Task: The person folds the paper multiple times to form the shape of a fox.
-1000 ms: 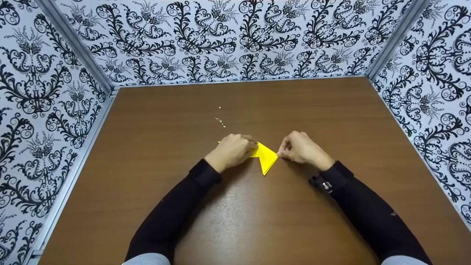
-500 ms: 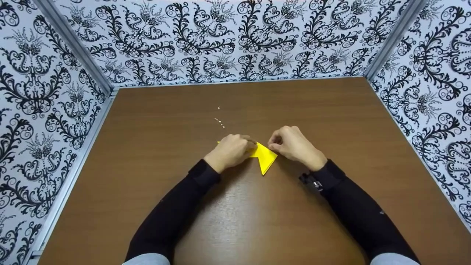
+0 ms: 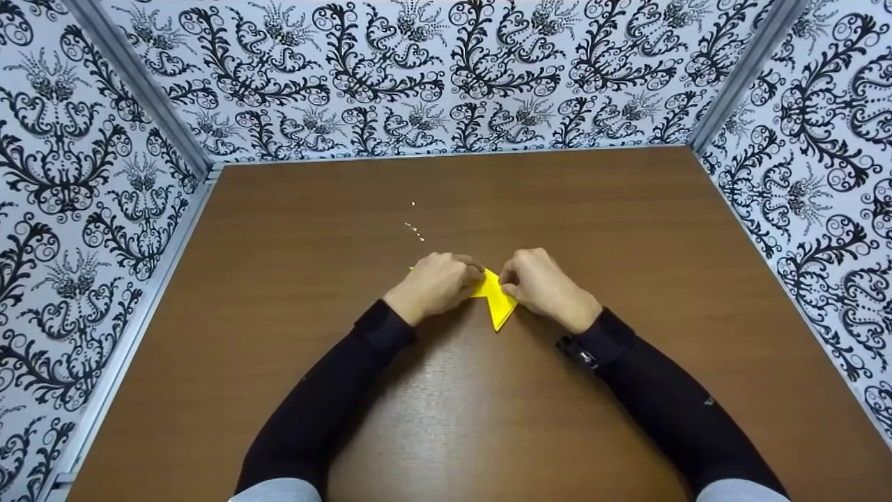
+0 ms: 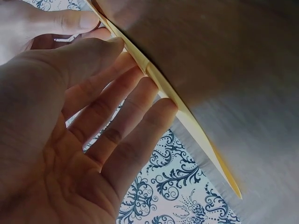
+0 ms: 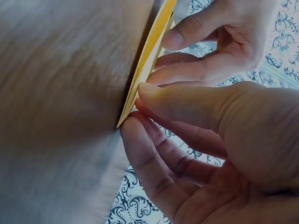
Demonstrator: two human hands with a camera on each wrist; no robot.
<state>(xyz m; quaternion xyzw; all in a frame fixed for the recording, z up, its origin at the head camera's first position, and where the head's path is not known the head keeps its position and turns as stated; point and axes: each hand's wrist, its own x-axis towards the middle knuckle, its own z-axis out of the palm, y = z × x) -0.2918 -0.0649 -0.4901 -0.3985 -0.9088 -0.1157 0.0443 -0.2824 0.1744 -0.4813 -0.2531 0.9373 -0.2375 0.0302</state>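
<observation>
A folded piece of yellow paper (image 3: 500,305) lies flat on the brown table, with one pointed corner toward the person. The left hand (image 3: 435,282) rests over its left part and hides much of it; only a small yellow tip shows beyond that hand. In the left wrist view, the left fingers (image 4: 140,135) reach out and their tips touch the paper (image 4: 187,119), seen nearly edge-on. The right hand (image 3: 547,282) bends over the paper's right corner. In the right wrist view its thumb (image 5: 182,100) touches the upper face of the paper (image 5: 152,46), with loosely bent fingertips close beside the corner.
Several small white specks (image 3: 416,232) are on the table (image 3: 313,230) beyond the left hand. Panels with a black floral pattern (image 3: 390,77) close in the back and both sides, joined by grey metal posts (image 3: 143,90).
The right hand has gone from the paper's right corner up to its upper right edge, then down and left over the paper. The left hand and the paper have hardly moved.
</observation>
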